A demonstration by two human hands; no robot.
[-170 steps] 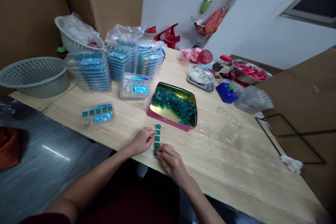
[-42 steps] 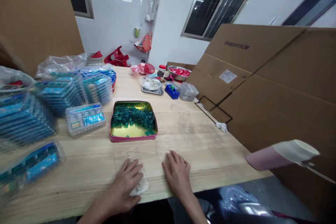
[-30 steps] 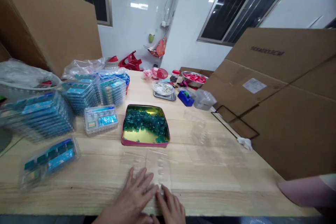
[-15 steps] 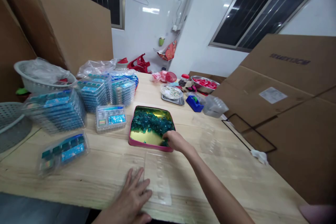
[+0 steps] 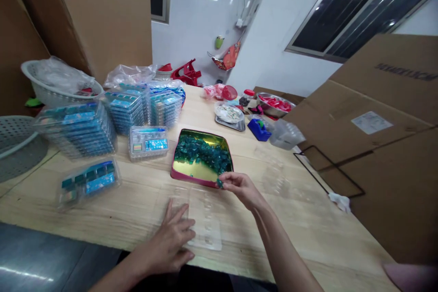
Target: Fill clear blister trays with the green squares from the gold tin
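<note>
Between the fingertips of my right hand (image 5: 239, 187) is a small teal, see-through piece (image 5: 219, 183), pinched just over the near right corner of a pink-rimmed tin (image 5: 195, 179). Inside that tin, a heap of similar teal pieces (image 5: 201, 151) lies on a gold-coloured bottom. My left hand (image 5: 176, 237) rests with fingers spread on a clear plastic blister tray (image 5: 207, 223) at the table's near side. Left of the tin sits a filled clear case (image 5: 148, 143) with a blue label, and nearer me lies another filled case (image 5: 91, 182).
Stacks of filled cases (image 5: 78, 130) stand at the left beside grey baskets (image 5: 20, 146). Toward the back right are a blue tape dispenser (image 5: 259, 130), a plate (image 5: 229, 113) and a metal bowl (image 5: 273, 105) of pink pieces. Cardboard boxes (image 5: 386, 146) flank the table.
My right hand has come up out of the tin with a teal piece in its fingertips. My left hand stays on the clear tray. The camera view has tilted slightly down.
</note>
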